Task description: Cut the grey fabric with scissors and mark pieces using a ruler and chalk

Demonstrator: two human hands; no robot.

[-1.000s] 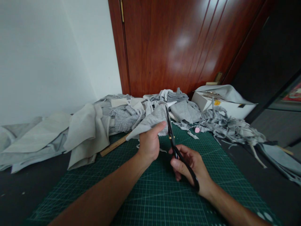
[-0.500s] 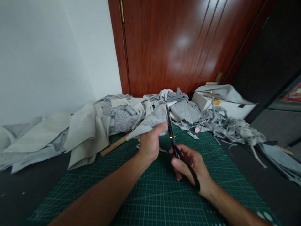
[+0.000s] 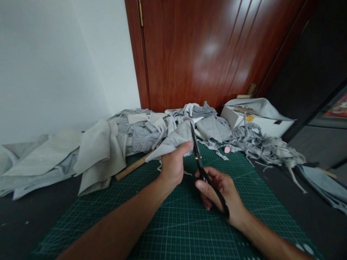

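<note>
L hand [image 3: 172, 166] pinching grey fabric pc. [image 3: 176, 139], R hand [image 3: 223, 189] gripping blk scissors [image 3: 200, 164], blades at fabric's R edge, prob. touching, hard to tell. Green cutting mat [image 3: 173, 227] below, wooden ruler [image 3: 132, 170] to L, scrap pile [image 3: 146, 136] behind.

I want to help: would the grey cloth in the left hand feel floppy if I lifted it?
Probably floppy: the grey cloth shows soft creases. It seems light too, since the left hand alone grips it.
</note>
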